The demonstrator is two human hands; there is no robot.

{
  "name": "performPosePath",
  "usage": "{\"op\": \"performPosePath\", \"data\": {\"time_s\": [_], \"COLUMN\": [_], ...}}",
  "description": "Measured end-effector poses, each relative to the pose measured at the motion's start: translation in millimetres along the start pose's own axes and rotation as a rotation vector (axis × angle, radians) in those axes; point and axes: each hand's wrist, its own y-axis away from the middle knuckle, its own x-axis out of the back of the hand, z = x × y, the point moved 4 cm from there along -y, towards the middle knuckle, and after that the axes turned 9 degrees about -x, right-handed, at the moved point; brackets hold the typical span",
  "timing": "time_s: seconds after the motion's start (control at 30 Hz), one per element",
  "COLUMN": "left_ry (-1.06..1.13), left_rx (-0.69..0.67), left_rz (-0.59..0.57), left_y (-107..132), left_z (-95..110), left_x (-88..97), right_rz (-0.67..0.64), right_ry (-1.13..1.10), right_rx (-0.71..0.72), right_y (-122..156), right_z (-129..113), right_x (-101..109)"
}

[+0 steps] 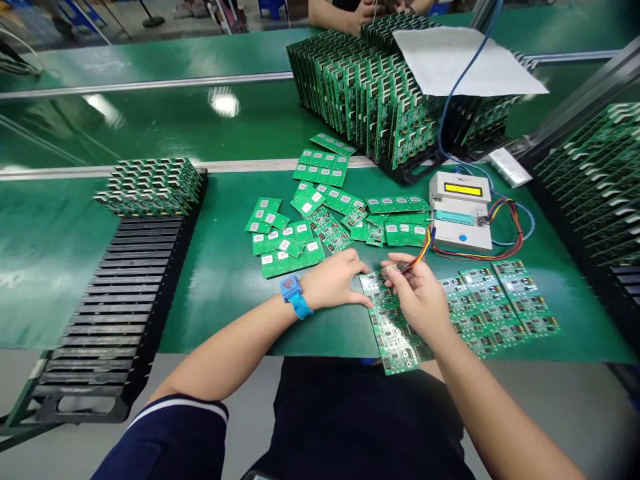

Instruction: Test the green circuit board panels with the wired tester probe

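Note:
My left hand (340,280), a blue wrist strap (296,297) on its wrist, grips the left edge of a green circuit board panel (393,333) between thumb and fingers. The panel lies at the table's front edge and juts a little past it. In my right hand (420,293) is a small wired connector, pinched over the panel's upper part; my fingers partly hide it. Coloured wires (427,247) run from it toward a grey device (461,210) with a yellow display and a teal socket. More circuit board panels (525,297) lie to the right, partly behind my right hand.
Loose small circuit boards (300,233) lie scattered beyond my left hand. A black slotted rack (107,300) at left carries boards at its far end. Dense board racks (365,93) stand at the back and far right (595,180). White paper (465,60) covers some; another person's hands (367,13) are behind.

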Motion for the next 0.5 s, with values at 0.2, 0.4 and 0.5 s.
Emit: {"op": "performPosePath", "data": {"time_s": [0.2, 0.4, 0.5], "left_ry": [-0.013, -0.006, -0.005], "left_rx": [-0.002, -0.001, 0.012], "left_rz": [0.02, 0.026, 0.018], "left_y": [-0.8, 0.3, 0.1], "left_z": [-0.4, 0.6, 0.7], "left_x": [-2.3, -3.0, -2.5], "right_rz": [0.007, 0.016, 0.016], "right_ry": [0.063, 0.145, 0.18], "right_rx": [0.037, 0.085, 0.125], "right_y": [-2.0, 0.9, 1.0], "right_z": [-0.8, -1.5, -2.0], "right_x": [-4.2, -3.8, -4.6]}}
